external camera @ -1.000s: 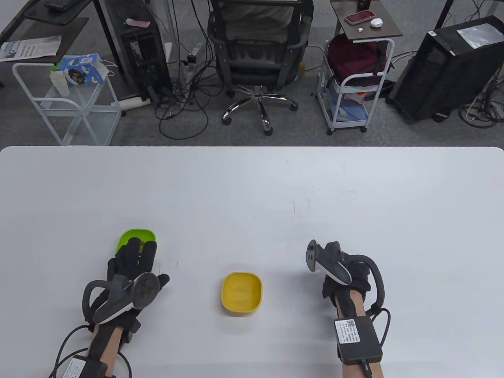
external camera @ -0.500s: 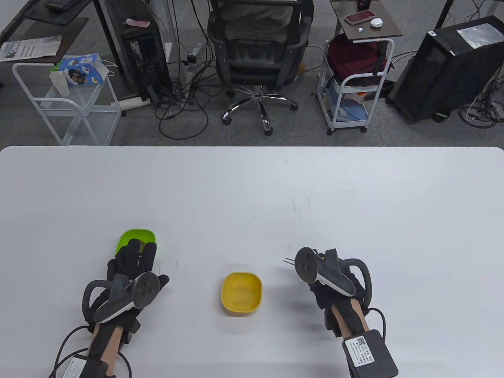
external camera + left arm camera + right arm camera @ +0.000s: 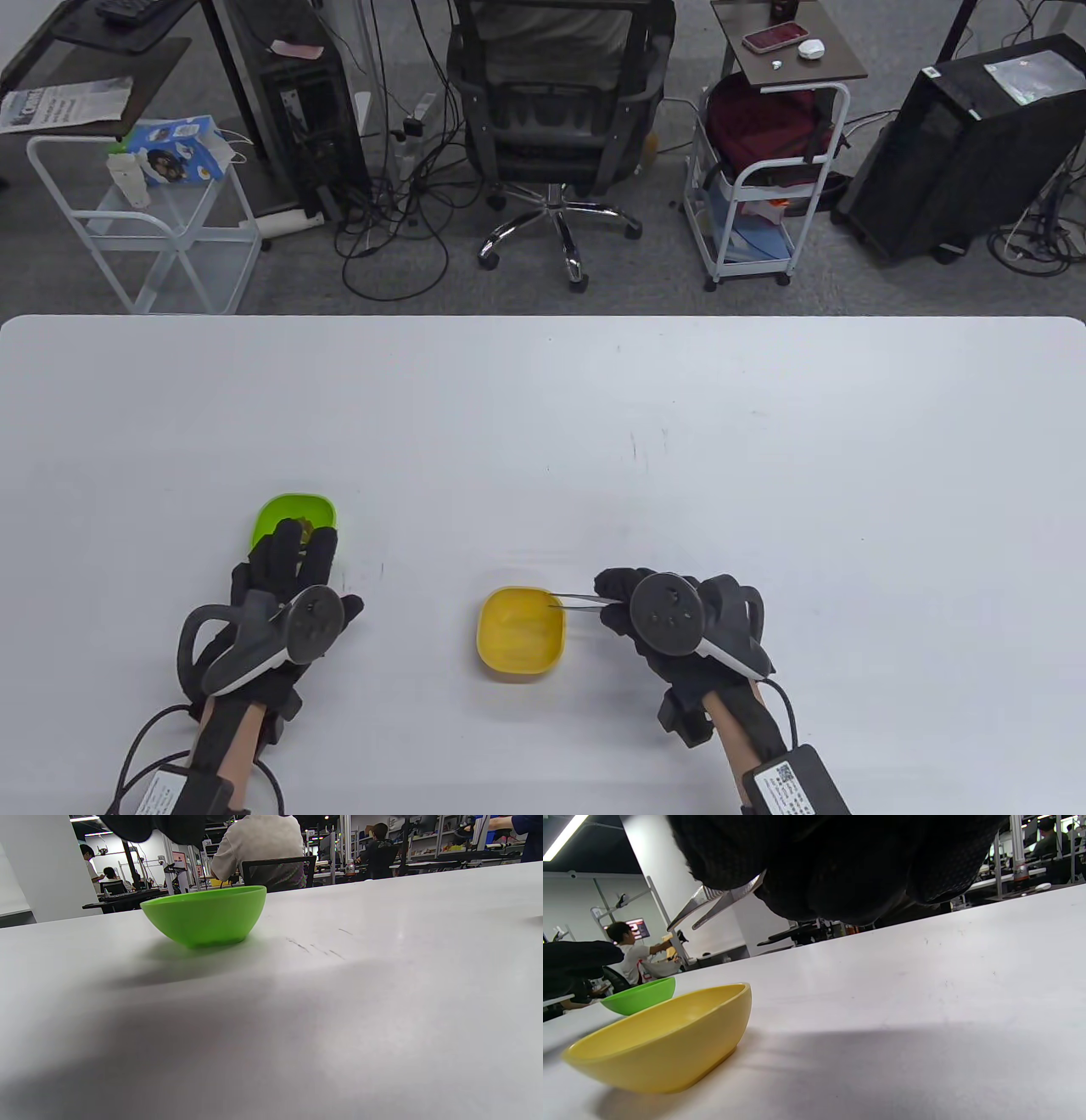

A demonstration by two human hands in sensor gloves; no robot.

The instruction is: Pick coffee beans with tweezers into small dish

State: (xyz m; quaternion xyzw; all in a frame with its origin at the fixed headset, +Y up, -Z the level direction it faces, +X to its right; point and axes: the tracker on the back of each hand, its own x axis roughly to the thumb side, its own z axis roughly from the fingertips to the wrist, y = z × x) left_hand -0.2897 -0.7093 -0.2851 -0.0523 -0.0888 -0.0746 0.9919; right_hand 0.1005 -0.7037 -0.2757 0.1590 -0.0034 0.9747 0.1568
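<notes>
A green bowl (image 3: 297,512) stands on the white table (image 3: 543,407) at the front left, with brown coffee beans (image 3: 303,527) partly showing in it. My left hand (image 3: 297,548) lies with its fingers stretched over the bowl's near rim and holds nothing. The bowl also shows in the left wrist view (image 3: 205,914). An empty yellow dish (image 3: 519,632) sits at the front centre. My right hand (image 3: 615,598) grips metal tweezers (image 3: 581,602), whose tips reach over the dish's right rim. In the right wrist view the tweezers (image 3: 712,902) stand slightly apart with nothing between the tips, above the dish (image 3: 670,1039).
The table's far edge borders a floor with an office chair (image 3: 551,102), two white carts (image 3: 144,221) and computer towers. Faint pen marks (image 3: 635,446) lie on the table beyond my right hand.
My right hand has moved left and turned toward the yellow dish, bringing the tweezers into view and over the dish's right rim. My left hand and both bowls have not moved.
</notes>
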